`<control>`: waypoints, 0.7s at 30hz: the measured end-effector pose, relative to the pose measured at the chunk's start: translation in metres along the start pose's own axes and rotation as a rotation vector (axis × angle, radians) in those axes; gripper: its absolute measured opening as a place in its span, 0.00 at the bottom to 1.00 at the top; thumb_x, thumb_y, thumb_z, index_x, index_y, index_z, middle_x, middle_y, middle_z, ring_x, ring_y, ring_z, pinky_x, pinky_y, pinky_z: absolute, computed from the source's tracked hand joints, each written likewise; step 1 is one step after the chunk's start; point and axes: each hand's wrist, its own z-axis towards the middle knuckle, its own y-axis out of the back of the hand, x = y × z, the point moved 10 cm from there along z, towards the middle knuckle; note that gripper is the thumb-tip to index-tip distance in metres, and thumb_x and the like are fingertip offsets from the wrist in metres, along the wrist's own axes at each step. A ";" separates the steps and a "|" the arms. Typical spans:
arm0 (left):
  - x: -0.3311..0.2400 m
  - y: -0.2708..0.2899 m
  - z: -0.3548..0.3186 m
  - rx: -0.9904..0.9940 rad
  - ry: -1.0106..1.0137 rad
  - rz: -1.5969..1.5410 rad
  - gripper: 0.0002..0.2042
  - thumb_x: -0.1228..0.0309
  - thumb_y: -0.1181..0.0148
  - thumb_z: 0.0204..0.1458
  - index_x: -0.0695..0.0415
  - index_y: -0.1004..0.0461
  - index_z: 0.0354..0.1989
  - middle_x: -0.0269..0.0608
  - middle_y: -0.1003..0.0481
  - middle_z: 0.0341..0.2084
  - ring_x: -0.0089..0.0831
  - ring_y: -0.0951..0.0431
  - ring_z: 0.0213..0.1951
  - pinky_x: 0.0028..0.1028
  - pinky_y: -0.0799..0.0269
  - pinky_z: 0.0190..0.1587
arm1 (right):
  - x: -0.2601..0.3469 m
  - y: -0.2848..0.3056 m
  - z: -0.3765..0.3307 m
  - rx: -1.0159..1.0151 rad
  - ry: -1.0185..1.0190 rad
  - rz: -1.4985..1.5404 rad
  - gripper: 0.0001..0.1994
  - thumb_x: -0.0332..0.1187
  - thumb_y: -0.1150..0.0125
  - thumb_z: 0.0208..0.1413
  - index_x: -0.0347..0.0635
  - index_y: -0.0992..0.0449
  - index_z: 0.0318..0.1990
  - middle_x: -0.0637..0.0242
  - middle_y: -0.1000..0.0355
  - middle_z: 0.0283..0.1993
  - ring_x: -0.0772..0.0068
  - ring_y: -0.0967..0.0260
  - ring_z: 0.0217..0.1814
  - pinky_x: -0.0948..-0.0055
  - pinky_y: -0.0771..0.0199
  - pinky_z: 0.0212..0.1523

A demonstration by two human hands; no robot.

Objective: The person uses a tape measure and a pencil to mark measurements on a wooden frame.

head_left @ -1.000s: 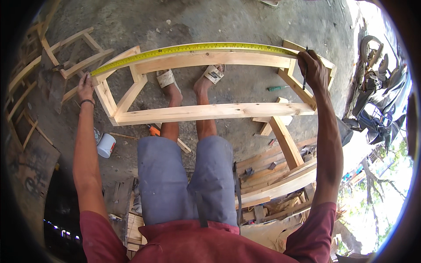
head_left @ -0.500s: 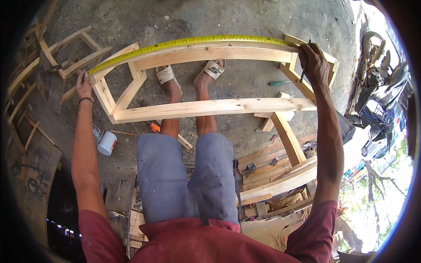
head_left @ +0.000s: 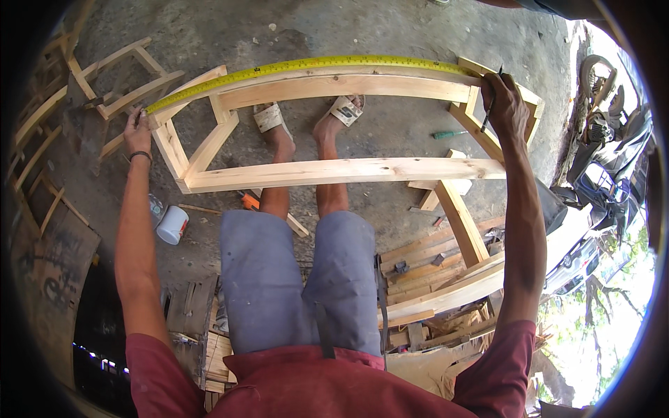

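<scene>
A yellow tape measure (head_left: pixel 306 65) is stretched along the far rail of a pale wooden frame (head_left: pixel 348 168). At the frame's left corner, my left hand (head_left: pixel 137 132) pinches the end of the tape. My right hand (head_left: pixel 506 108) is closed at the far right corner, where the tape runs in under the fingers; any tape case is hidden there. A slim dark pencil (head_left: pixel 486 120) is gripped in the same hand, sticking out above and below the fingers. Through the frame's opening my sandalled feet (head_left: pixel 345 110) show on the floor.
Other wooden frames (head_left: pixel 132 94) stand at the left. A green-handled screwdriver (head_left: pixel 448 134) lies beyond the near rail. A white bucket (head_left: pixel 172 226) is on its side, near an orange tool (head_left: pixel 249 200). Planks (head_left: pixel 446 282) are stacked lower right; a motorcycle (head_left: pixel 603 153) stands at far right.
Part of another person has come into view at the top right edge. The view has shifted slightly; both hands keep their places on the tape and frame.
</scene>
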 end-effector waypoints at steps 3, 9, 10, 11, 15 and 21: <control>0.005 0.001 0.002 0.013 0.006 -0.019 0.16 0.70 0.45 0.61 0.57 0.30 0.57 0.34 0.26 0.40 0.19 0.29 0.36 0.21 0.31 0.39 | 0.002 0.001 0.000 0.002 -0.034 -0.018 0.08 0.38 0.41 0.55 0.54 0.23 0.42 0.65 0.27 0.40 0.54 0.25 0.39 0.59 0.26 0.33; -0.012 -0.009 -0.011 0.045 0.007 -0.005 0.19 0.69 0.42 0.59 0.58 0.31 0.58 0.38 0.26 0.42 0.23 0.26 0.39 0.22 0.28 0.41 | 0.002 0.004 -0.003 -0.024 -0.109 -0.022 0.07 0.38 0.42 0.56 0.54 0.23 0.41 0.64 0.27 0.39 0.53 0.26 0.40 0.56 0.28 0.34; -0.013 -0.009 -0.012 0.048 0.007 0.007 0.19 0.68 0.41 0.59 0.58 0.32 0.58 0.40 0.26 0.42 0.24 0.25 0.40 0.23 0.27 0.42 | 0.002 0.004 -0.002 -0.014 -0.123 -0.033 0.07 0.38 0.42 0.56 0.54 0.24 0.41 0.64 0.27 0.39 0.53 0.26 0.40 0.56 0.28 0.34; -0.015 -0.009 -0.012 0.052 0.007 0.012 0.20 0.68 0.41 0.58 0.59 0.32 0.58 0.41 0.26 0.43 0.25 0.25 0.41 0.23 0.27 0.42 | 0.001 0.004 -0.002 -0.004 -0.138 -0.044 0.07 0.38 0.43 0.56 0.55 0.24 0.41 0.64 0.27 0.39 0.52 0.26 0.40 0.55 0.28 0.34; -0.013 -0.006 -0.010 0.066 0.001 0.006 0.21 0.68 0.40 0.58 0.60 0.32 0.58 0.44 0.26 0.45 0.27 0.24 0.43 0.25 0.26 0.44 | 0.004 0.007 0.001 -0.002 -0.139 -0.034 0.06 0.39 0.43 0.57 0.55 0.24 0.40 0.64 0.28 0.38 0.52 0.26 0.40 0.55 0.29 0.34; -0.016 -0.007 -0.011 0.063 0.000 0.078 0.21 0.66 0.40 0.58 0.59 0.32 0.58 0.46 0.27 0.47 0.29 0.24 0.43 0.26 0.25 0.44 | 0.005 0.007 0.002 -0.018 -0.138 -0.045 0.06 0.39 0.43 0.56 0.55 0.23 0.38 0.64 0.28 0.38 0.54 0.26 0.40 0.56 0.28 0.33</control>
